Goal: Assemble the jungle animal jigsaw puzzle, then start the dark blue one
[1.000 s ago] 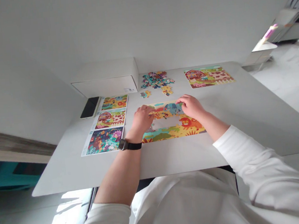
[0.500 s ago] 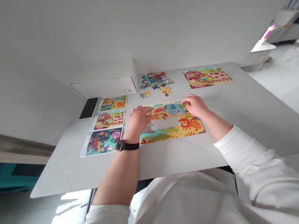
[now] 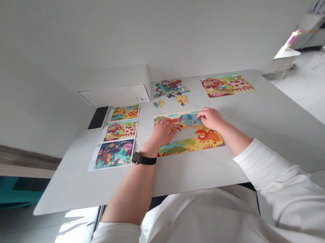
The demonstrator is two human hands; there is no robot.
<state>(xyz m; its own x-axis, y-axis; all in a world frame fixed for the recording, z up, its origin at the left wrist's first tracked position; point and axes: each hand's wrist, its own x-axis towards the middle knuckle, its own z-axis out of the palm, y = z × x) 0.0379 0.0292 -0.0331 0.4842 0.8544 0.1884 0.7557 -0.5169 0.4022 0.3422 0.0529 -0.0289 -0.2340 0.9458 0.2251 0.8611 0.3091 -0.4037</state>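
A partly assembled jigsaw puzzle (image 3: pixel 182 146) with an elephant, lions and green bushes lies in front of me; a gap in its middle shows the bare tabletop. My left hand (image 3: pixel 163 132), a black watch on its wrist, rests over the puzzle's left part with fingers stretched to the right, touching pieces near the gap. At the upper right corner, the fingers of my right hand (image 3: pixel 211 118) are curled and closed on the puzzle beside the elephant, hiding that corner. Just beyond lie a loose grey-and-yellow piece (image 3: pixel 158 104) and a few joined yellow pieces (image 3: pixel 181 100).
A heap of puzzle pieces (image 3: pixel 170 87) sits at the back, beside a white box (image 3: pixel 113 95). A finished farm puzzle (image 3: pixel 228 85) lies at the back right. On the left are a reference sheet with three pictures (image 3: pixel 113 154) and a phone (image 3: pixel 98 117).
My left hand has slid right and slightly nearer me across the puzzle, uncovering its upper left corner. My right hand stays at the upper right corner, its fingers barely shifted.
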